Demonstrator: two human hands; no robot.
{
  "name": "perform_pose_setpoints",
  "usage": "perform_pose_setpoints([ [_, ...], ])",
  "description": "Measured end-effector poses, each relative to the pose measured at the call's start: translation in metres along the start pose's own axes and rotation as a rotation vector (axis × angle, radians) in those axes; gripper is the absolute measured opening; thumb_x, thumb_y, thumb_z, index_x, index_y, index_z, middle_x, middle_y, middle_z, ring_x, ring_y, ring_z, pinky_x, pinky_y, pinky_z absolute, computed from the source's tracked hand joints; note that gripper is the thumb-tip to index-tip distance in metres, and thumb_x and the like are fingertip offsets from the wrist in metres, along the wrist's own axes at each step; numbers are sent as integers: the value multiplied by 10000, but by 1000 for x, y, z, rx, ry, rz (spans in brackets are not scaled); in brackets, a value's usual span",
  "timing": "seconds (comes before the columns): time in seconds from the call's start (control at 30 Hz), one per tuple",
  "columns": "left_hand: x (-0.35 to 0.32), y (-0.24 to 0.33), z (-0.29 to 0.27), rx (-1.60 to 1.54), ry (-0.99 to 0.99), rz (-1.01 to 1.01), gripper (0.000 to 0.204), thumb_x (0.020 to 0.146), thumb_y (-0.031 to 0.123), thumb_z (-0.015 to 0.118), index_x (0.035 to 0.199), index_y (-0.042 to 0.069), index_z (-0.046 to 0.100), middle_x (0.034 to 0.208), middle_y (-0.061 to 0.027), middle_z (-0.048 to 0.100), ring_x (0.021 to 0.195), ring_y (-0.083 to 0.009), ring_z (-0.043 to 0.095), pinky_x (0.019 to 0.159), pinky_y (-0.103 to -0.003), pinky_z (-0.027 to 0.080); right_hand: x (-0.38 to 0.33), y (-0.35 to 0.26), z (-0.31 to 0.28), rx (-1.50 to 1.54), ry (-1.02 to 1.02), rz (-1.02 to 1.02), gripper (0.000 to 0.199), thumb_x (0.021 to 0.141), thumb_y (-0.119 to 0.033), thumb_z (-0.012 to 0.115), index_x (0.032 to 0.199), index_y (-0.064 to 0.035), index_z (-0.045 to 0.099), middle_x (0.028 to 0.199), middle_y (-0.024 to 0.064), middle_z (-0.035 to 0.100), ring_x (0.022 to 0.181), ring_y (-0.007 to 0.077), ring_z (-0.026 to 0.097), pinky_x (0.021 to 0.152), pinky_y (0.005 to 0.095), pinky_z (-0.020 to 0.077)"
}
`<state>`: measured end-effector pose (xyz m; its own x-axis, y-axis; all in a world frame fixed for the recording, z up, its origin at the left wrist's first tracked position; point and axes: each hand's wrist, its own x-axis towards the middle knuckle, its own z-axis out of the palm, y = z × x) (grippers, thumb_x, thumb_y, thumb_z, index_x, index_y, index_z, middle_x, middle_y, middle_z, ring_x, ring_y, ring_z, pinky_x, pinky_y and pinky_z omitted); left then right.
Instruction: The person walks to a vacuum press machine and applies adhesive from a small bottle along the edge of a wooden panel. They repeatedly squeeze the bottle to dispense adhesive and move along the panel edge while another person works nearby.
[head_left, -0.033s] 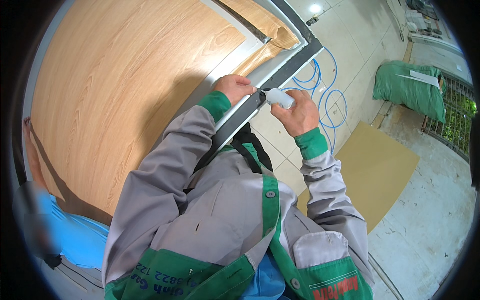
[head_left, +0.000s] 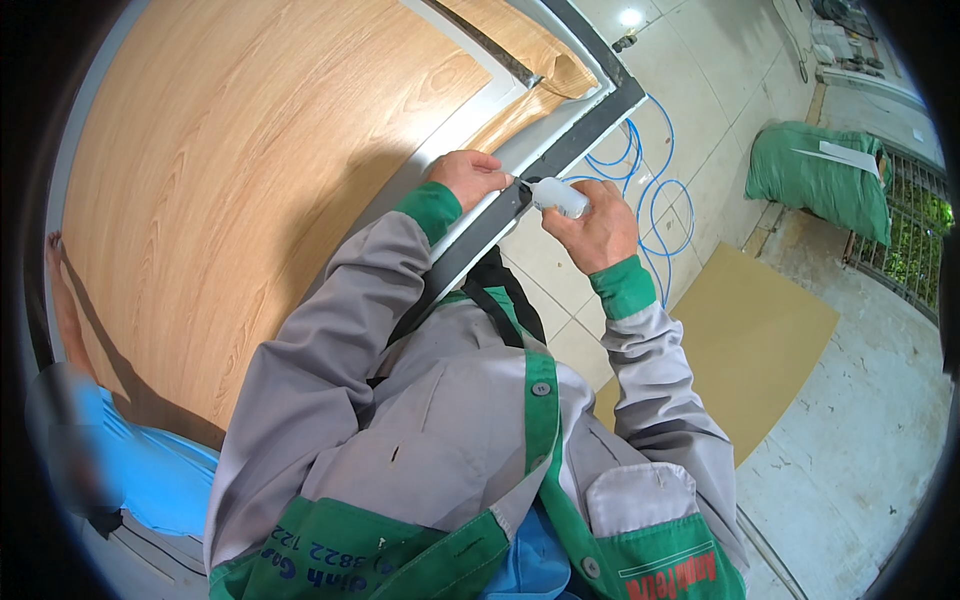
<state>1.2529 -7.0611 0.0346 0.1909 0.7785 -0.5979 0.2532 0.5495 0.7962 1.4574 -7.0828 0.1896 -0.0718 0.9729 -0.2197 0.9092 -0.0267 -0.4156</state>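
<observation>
The right hand (head_left: 600, 228) is curled around a small white squeeze bottle (head_left: 560, 196), fingers wrapped over its body, with the nozzle end pointing left toward the dark grey edge strip (head_left: 560, 150) that runs along the side of a large wood-grain door panel (head_left: 250, 180). The bottle's tip sits right at the strip, just beside the left hand (head_left: 470, 175), which rests on the panel's pale border with its fingers bent down and pressed against the edge; whether those fingers pinch anything under them is hard to tell from this angle. Both forearms wear grey sleeves with green cuffs. Near the panel's far corner a flap of wood-look film (head_left: 560, 75) curls up off the surface. Beyond the strip, on the tiled floor (head_left: 720, 90), lies a loose coil of blue hose (head_left: 650, 190). Farther right sit a green sack (head_left: 815, 180) and a flat tan board (head_left: 750, 340). Another person in a blue top (head_left: 140, 470) stands at the lower left, beside the panel.
</observation>
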Motion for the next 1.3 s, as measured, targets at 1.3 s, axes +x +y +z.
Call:
perform_pose_setpoints([
  [1.3,-28,4,13,242,188,253,332,923,226,646,1213,104,751,1087,-144,763,1011,-288,727,915,-388,562,17,104,8,654,-332,56,565,826,-166,879,1326,-30,654,1148,90,705,1055,211,680,915,351,546],
])
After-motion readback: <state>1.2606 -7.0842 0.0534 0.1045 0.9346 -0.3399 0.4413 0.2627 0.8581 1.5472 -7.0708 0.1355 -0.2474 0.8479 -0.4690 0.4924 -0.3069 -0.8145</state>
